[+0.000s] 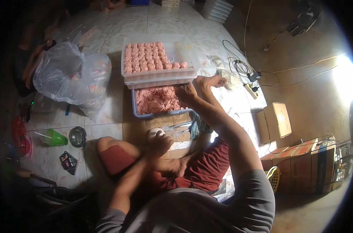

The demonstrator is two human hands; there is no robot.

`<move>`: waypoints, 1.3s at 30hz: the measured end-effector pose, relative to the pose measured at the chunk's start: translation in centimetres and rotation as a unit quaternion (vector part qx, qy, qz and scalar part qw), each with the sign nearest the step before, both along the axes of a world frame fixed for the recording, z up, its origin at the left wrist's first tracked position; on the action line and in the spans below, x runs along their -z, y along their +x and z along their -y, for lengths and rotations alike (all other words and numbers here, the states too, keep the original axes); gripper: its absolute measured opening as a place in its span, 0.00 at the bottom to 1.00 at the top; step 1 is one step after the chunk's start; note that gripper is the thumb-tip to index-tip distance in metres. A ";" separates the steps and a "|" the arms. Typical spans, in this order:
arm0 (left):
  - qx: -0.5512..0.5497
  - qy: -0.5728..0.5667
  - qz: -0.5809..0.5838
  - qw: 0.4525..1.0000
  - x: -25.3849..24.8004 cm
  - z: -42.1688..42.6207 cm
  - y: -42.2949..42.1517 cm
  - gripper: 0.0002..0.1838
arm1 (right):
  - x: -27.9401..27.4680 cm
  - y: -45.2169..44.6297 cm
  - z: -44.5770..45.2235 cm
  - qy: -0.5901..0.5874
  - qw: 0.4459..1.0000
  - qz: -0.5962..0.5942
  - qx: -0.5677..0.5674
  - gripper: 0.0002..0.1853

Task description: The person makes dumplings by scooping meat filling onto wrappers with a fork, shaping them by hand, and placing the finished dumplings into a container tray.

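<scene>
My right hand (186, 93) is at the right end of a blue-rimmed tub (161, 114) filled with a pink crumbly mixture (155, 99). Its fingers curl down in shadow, and what they hold is hidden. Lower down, my left hand (161, 144) is closed on a smooth white round object (154, 134) in front of the tub. Stacked clear plastic trays (180, 52) stand just behind the mixture. Rows of pink lumpy balls (145, 57) fill the upper tray's left part, with a short row along its near right side.
Forks (176, 126) lie on cardboard beside my left hand. Leftward are a large plastic bag (64, 73), a green cup (56, 137) and a metal ashtray (78, 136). Cables and a power strip (251, 91) lie to the right, near cardboard boxes (300, 163). Another person's arm (35, 64) shows at far left.
</scene>
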State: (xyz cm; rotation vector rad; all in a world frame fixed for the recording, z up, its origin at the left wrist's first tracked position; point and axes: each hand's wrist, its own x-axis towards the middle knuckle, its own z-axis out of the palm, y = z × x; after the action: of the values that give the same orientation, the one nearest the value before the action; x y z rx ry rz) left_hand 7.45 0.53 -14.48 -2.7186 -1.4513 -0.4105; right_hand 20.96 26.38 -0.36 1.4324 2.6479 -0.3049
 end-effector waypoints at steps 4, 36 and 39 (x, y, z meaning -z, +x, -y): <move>-0.044 0.044 0.062 0.996 -1.1 0.4 0.1 0.07 | -4.5 2.5 -0.1 0.003 0.998 -0.005 -0.056 0.15; -0.087 -0.318 0.607 0.723 -1.9 -1.9 -6.7 0.17 | 10.4 9.2 -5.9 0.200 0.940 0.087 -0.263 0.11; -0.032 -0.400 0.679 0.615 -4.9 -2.1 -7.6 0.16 | 6.2 6.7 -1.5 0.050 0.984 0.033 -0.169 0.12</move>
State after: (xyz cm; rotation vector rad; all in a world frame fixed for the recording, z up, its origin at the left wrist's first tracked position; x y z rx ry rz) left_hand -0.13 2.67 -9.54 -2.6474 -2.2801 -2.9329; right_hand 27.68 27.85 -6.54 0.9690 2.8199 -0.0882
